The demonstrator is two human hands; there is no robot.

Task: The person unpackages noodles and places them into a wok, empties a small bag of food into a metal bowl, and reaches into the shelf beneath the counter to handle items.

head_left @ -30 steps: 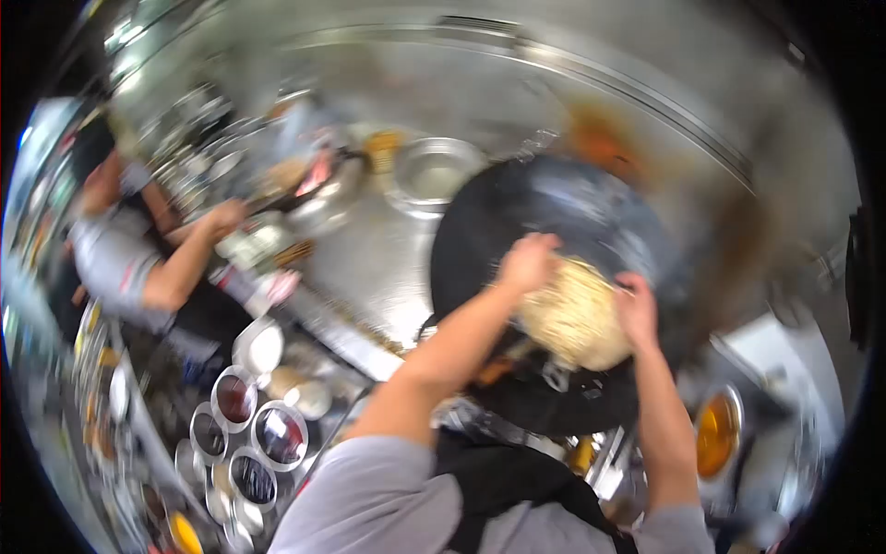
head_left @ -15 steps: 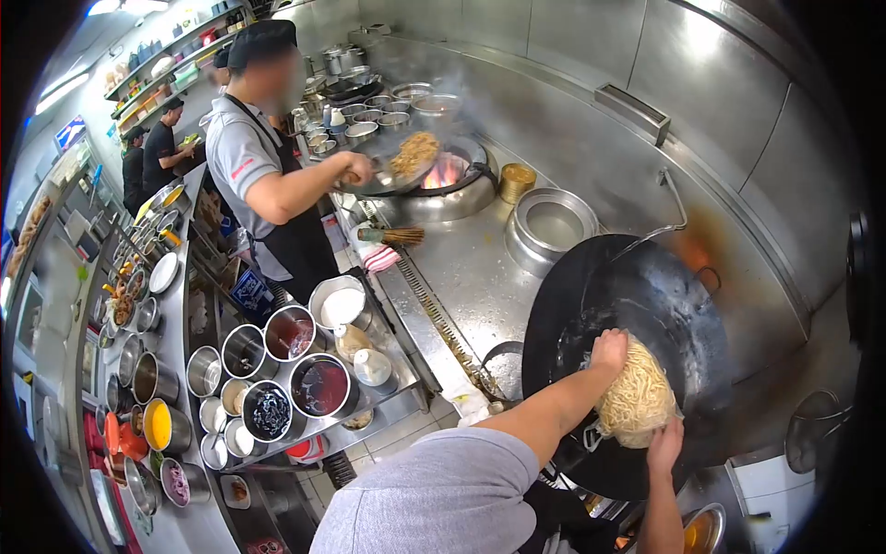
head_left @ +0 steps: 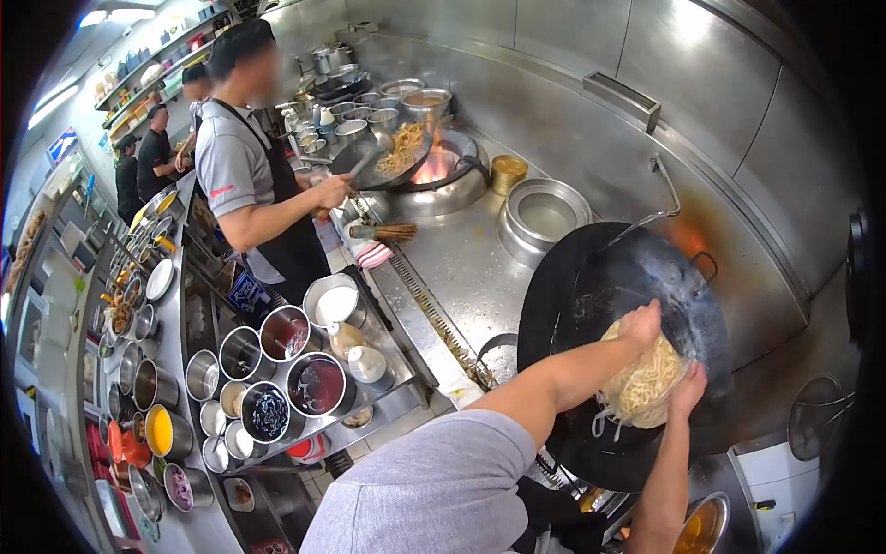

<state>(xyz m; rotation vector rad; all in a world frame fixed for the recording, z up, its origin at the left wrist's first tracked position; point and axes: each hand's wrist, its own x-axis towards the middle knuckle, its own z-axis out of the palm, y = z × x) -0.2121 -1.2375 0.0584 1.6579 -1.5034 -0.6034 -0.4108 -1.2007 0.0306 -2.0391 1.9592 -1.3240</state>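
Note:
A clear plastic bag of noodles, pale and thick, is between my two hands above the big dark wok. My left hand grips the far upper edge of the bag, fingers closed. Lower down on the right, my right hand is closed on the bag's near side. A loose strip of plastic hangs from its lower left edge. Whether the bag touches the wok's inside I cannot tell.
At left, a person holds a smaller wok of noodles by a lit burner. A steel pot stands behind my wok. Sauce pots and squeeze bottles crowd the trolley. A metal bowl sits at lower right.
My hands and the noodle bag have shifted slightly, my left hand farther up and right. The co-worker's noodles have moved within the tilted wok, and the view has turned a little.

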